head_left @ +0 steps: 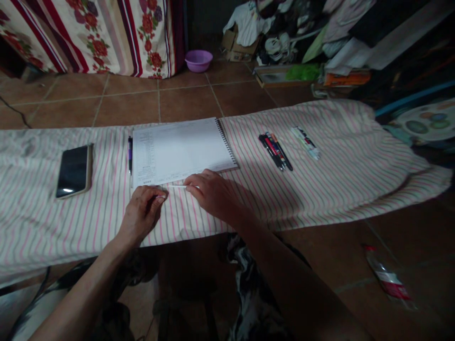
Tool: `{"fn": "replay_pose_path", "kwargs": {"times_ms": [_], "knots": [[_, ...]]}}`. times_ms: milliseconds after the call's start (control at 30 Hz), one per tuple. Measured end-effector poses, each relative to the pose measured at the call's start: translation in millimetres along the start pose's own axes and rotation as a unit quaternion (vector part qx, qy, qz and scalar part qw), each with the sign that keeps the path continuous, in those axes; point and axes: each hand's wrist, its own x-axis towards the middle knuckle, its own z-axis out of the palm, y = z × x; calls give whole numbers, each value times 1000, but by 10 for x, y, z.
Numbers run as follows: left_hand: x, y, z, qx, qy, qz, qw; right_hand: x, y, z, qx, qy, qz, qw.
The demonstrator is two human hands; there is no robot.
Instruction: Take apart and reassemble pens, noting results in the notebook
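Fingers (194, 180) of the right hand (217, 193) are closed narrowly on one thin white stick (177, 186), held just off the near edge of one spiral-bound pad (185, 149). At its other end the left hand (140, 208) is placed, thumb drawn in to bent fingers; whether the stick is gripped there cannot be told. Beside the pad's left edge one purple-and-black pen (130, 155) is laid, and farther left one phone (73, 170). To the right, at least three pens (275, 150) are bunched; beyond them are set some whitish items (306, 143), their number unclear. All are carried by one desk (337, 180), covered in striped cloth. On the floor are seen one purple basin (199, 61) and one bottle (389, 279).
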Motion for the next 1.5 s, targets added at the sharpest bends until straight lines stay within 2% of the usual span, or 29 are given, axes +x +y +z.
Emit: {"fn": "replay_pose_path", "kwargs": {"times_ms": [267, 467, 733, 933, 1167, 1500], "knots": [[-29, -53, 40, 26, 16, 65, 997, 4, -25, -33, -3, -7, 10, 1000], [-28, -29, 25, 36, 11, 69, 997, -3, -56, -55, -8, -7, 34, 999], [-25, -28, 22, 39, 14, 86, 995, -7, -45, -32, -5, -2, 25, 1000], [-43, 15, -19, 34, 2, 81, 996, -14, -84, -99, -9, -5, 25, 1000], [-59, -7, -33, 71, 16, 73, 995, 12, -57, 14, 6, -36, -54, 998], [-58, -52, -19, 60, 20, 80, 995, 89, -167, 148, -13, -34, -96, 995]]}}
